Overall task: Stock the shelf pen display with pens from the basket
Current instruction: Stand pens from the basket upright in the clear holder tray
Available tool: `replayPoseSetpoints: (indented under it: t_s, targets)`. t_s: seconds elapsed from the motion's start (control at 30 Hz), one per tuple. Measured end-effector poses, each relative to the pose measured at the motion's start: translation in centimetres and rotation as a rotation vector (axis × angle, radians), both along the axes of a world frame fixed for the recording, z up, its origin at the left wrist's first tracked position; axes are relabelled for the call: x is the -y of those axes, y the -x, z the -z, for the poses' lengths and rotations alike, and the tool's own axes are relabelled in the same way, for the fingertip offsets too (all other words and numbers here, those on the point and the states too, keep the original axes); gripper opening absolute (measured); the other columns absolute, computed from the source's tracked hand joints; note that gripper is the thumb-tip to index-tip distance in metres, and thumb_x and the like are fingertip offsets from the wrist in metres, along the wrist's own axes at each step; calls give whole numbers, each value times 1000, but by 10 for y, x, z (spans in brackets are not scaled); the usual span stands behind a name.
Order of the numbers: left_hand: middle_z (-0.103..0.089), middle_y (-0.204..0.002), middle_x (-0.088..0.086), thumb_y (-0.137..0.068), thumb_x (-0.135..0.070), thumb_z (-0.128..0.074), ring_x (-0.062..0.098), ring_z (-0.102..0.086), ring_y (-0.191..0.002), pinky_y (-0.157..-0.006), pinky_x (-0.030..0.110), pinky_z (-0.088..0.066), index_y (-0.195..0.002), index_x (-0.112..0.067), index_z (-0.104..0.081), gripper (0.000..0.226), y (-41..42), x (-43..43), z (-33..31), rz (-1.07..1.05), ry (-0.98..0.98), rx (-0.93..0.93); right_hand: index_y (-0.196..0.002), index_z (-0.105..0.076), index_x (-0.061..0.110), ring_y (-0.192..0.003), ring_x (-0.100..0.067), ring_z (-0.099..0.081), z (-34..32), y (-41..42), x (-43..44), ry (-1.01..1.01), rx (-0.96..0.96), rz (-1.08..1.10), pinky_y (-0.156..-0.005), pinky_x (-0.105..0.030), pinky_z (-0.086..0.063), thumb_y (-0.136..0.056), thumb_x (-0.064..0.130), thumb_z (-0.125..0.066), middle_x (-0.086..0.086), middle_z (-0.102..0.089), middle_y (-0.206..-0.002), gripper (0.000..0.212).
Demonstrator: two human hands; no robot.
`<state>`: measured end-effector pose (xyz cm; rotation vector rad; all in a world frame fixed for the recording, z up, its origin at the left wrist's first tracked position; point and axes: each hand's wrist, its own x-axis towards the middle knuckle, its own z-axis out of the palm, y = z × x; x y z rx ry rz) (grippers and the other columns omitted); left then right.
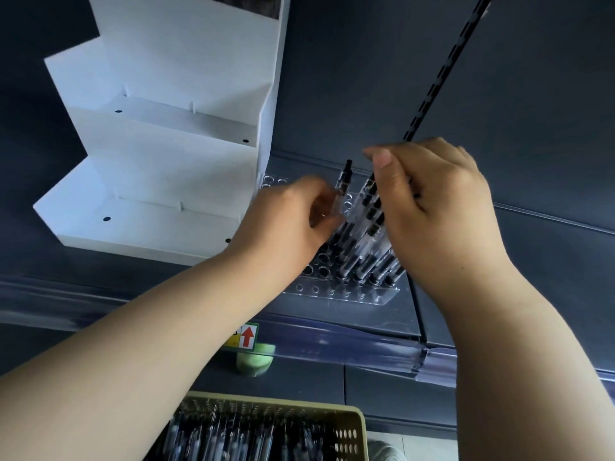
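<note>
Over the clear pen display on the shelf, my left hand reaches up, fingers curled, pinching one pen upright. My right hand grips a slanted bundle of pens, lower ends at the display. Below sits the basket.

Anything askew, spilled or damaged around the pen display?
Nothing spilled or broken. One oddity: the black-and-clear pens at the clear perforated acrylic rack lean bunched together where the right hand grips them, not standing straight in separate holes. The left hand pinches one single pen beside them.
</note>
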<state>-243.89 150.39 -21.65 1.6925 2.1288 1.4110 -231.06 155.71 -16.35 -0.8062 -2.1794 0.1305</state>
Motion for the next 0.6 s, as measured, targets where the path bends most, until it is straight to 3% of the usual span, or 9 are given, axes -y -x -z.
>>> replayPoseSetpoints:
  t_s: [0.1,0.3,0.5,0.6]
  targets:
    - [-67,-77,-4,-80,-24,-72,17,-65,-73,-72,33,-54,-90,-16,-65,15,-1,-3,0,29,34,-30,-100,-70,17,-86,-28,-54,1,-3,0,4,14,8,-77,-24,-33,-94,30,-39,-3,-64,-86,34]
    - [-59,-72,-15,-78,-29,-74,7,-60,-69,-71,25,-52,-91,-20,-64,18,1,-2,2,23,73,16,-100,-70,16,-85,-23,-52,-1,-7,-3,-17,30,35,-73,-22,-28,-94,26,-43,5,-56,-82,30]
    - [-63,-110,5,-90,-33,-57,24,-59,-99,-82,32,-49,-116,-15,-59,31,9,6,2,36,151,-307,-103,-70,19,-92,-25,-55,-9,-4,9,10,43,-6,-80,-28,-42,-90,32,-48,-1,-63,-91,29]
    - [-64,-109,9,-91,-28,-54,27,-58,-101,-80,36,-49,-117,-11,-60,31,10,17,0,-8,115,-470,-103,-70,17,-92,-25,-56,-8,-3,24,-39,82,-22,-82,-27,-42,-89,31,-49,-3,-64,-92,29]
